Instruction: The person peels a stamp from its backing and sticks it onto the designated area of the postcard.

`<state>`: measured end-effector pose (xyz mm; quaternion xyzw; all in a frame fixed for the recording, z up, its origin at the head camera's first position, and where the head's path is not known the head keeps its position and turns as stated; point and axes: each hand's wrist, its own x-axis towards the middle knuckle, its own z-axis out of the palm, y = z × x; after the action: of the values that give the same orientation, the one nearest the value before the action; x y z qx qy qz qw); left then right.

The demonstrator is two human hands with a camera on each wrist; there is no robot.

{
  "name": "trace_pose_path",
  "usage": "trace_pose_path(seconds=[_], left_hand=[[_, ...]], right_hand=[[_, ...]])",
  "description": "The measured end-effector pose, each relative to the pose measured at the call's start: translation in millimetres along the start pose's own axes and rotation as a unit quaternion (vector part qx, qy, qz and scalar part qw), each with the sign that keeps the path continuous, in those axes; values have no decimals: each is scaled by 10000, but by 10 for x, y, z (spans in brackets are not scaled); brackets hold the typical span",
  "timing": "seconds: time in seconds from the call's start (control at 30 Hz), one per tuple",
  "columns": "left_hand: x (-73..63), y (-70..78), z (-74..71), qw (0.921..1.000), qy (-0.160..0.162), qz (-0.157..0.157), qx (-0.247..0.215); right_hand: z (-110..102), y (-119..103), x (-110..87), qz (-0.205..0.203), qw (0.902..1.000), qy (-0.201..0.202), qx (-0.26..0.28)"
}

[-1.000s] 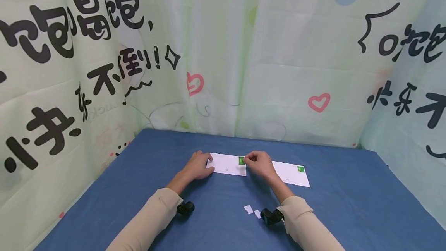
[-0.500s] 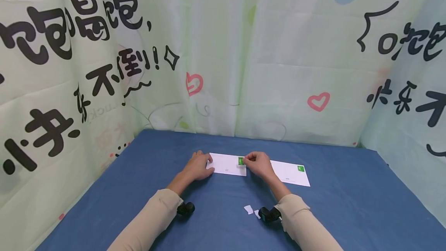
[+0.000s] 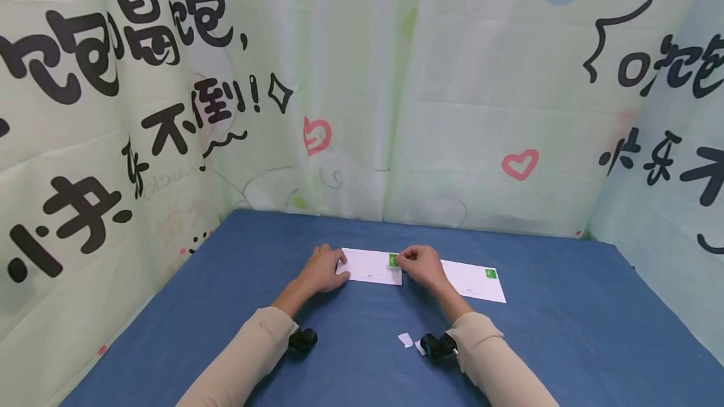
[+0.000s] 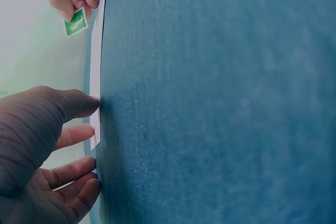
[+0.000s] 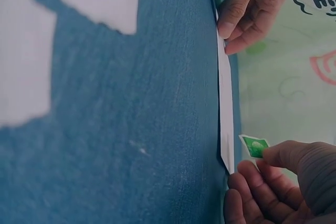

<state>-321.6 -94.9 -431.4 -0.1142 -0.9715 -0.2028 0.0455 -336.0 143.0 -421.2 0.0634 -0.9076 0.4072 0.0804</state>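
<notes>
A white envelope point(image 3: 364, 266) lies flat on the blue-covered table. My left hand point(image 3: 321, 269) rests at its left end, with thumb and forefinger touching the paper and the other fingers loosely spread on the cloth. Above the envelope's top right corner, my right hand point(image 3: 423, 264) pinches a small green postage stamp point(image 3: 393, 260) by its edge. The wrist views show this stamp point(image 5: 254, 146) held tilted, just off the paper. A second envelope point(image 3: 475, 282), partly hidden behind the right hand, bears a similar green stamp point(image 3: 491, 274) in its top right corner.
Two torn scraps of white paper point(image 3: 405, 340) lie on the blue cloth point(image 3: 351, 357) near the right wrist camera, which partly covers one. Behind the table hangs a pale printed curtain point(image 3: 452, 112), with more at both sides.
</notes>
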Motion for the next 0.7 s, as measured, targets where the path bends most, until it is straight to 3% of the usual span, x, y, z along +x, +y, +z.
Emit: trace_pose_path(seconds=[0.7], left_hand=[[9, -14, 55, 10000, -33, 7, -82]], right_hand=[[20, 85, 91, 476, 9988, -93, 19]])
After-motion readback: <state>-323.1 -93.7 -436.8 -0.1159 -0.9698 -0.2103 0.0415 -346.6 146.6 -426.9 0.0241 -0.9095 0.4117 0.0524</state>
